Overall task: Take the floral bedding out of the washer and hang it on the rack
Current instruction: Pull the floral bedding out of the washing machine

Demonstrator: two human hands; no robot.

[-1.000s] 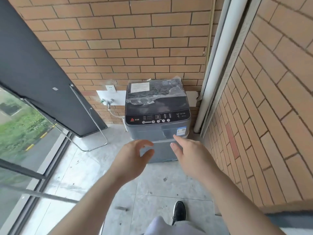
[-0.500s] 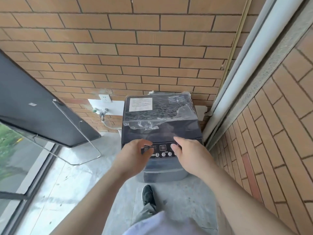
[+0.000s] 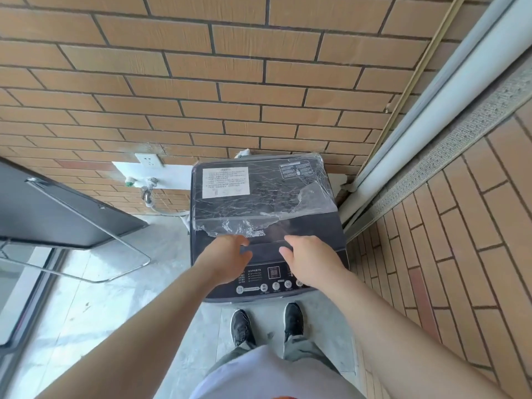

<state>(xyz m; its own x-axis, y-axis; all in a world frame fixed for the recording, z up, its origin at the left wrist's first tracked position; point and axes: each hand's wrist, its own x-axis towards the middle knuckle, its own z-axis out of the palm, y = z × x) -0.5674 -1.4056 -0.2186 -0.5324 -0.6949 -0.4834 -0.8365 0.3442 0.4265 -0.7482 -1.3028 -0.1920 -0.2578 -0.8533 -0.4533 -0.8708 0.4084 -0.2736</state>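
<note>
Half a second on, the washer [image 3: 322, 226] fills more of the view, and both hands have gone forward from its panel [image 3: 270, 279] to the front edge of its lid [image 3: 273, 197]. There is one washer, one rack [image 3: 147, 260] left of the washer, two hands, two shoes [image 3: 241, 326] at the washer's foot, and one label [image 3: 225, 182] and one torn film [image 3: 313, 197] on its lid. Both arms reach straight out, palms down. The left hand [image 3: 227, 260] is at the film's ragged edge, the right hand [image 3: 311, 260] over bare lid; the fingers of each are loosely bent and hold nothing. The lid lies closed, so the bedding is out of sight
</note>
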